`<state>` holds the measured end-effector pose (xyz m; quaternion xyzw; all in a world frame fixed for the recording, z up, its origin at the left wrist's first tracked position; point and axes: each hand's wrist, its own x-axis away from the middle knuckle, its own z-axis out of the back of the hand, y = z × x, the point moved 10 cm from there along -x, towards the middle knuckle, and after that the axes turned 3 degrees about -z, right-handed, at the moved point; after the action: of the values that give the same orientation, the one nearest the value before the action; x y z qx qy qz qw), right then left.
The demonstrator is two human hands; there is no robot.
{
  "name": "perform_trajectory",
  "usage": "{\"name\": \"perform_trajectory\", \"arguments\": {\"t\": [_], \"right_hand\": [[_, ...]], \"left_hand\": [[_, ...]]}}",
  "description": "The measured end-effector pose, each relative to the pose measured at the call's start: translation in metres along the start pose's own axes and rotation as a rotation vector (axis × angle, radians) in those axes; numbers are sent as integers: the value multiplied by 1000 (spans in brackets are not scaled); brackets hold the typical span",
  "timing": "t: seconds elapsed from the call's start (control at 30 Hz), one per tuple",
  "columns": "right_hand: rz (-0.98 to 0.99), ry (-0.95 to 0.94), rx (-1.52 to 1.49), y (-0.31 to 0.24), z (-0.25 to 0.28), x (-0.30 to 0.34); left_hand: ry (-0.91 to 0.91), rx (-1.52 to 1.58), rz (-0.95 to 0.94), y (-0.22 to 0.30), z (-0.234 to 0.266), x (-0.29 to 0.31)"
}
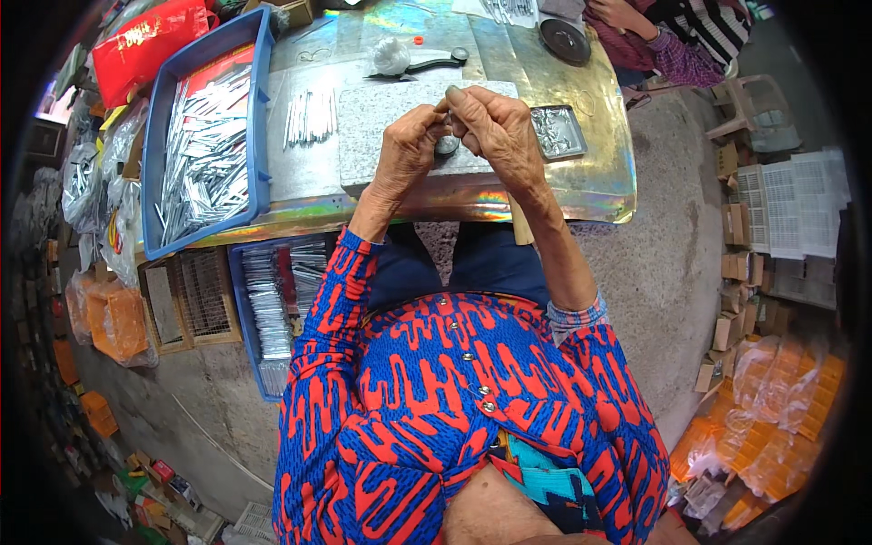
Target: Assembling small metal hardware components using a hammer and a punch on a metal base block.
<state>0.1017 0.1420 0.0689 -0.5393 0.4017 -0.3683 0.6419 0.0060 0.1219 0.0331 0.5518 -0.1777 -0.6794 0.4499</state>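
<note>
I see both hands pinched together over the granite slab (381,127), left hand (406,145) and right hand (495,127) fingertip to fingertip. They close on a small dark round piece (446,143) just below the fingertips. The loose metal strips (310,116) lie to the left, nearer my left hand.

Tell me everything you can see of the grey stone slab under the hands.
The grey stone slab is a flat, speckled, granite-like rectangular block lying on the shiny metal-covered table, right of the blue tray. The left hand and right hand meet over its near right part, hiding it there. Its top looks bare elsewhere; a small metal tray sits at its right edge.
</note>
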Motion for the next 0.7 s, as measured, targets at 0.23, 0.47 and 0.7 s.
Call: {"name": "perform_trajectory", "arguments": {"t": [0.23, 0.47, 0.7], "right_hand": [[-116, 27, -46, 17, -6, 18], [-43, 7, 296, 31, -10, 37], [110, 336, 614, 21, 61, 67]], "left_hand": [[-3, 6, 102, -13, 2, 5], [-55, 93, 216, -22, -3, 3], [-55, 179, 147, -19, -2, 3]]}}
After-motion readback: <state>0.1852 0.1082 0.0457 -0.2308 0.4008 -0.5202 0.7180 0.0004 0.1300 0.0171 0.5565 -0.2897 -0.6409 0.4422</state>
